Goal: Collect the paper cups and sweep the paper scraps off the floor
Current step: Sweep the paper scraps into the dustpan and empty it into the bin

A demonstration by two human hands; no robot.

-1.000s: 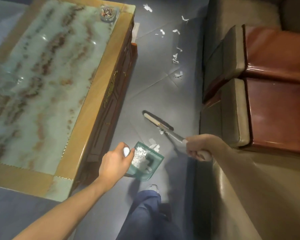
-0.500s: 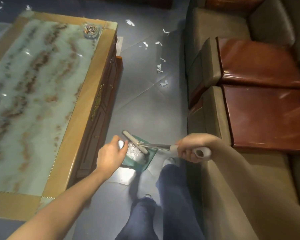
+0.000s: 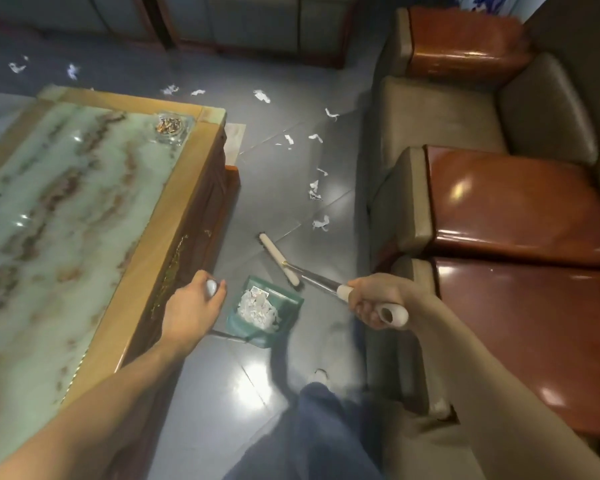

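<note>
The left hand (image 3: 193, 308) curls around the grey-capped handle of a green dustpan (image 3: 265, 315), which sits on the grey floor (image 3: 201, 393) just at the hand's 3 o'clock, a heap of white paper scraps (image 3: 257, 308) lying in it. The right hand (image 3: 378, 299) grips the white handle of a broom (image 3: 279, 259); its pale head rests on the floor at the hand's 10 o'clock, just beyond the dustpan's far edge, though whether the two touch is hard to tell. Loose paper scraps (image 3: 321, 221) trail away at 12 o'clock between the marble-topped counter (image 3: 66, 209) and the armchairs (image 3: 465, 140). A glass ashtray (image 3: 168, 128) stands on the counter's far corner.
</note>
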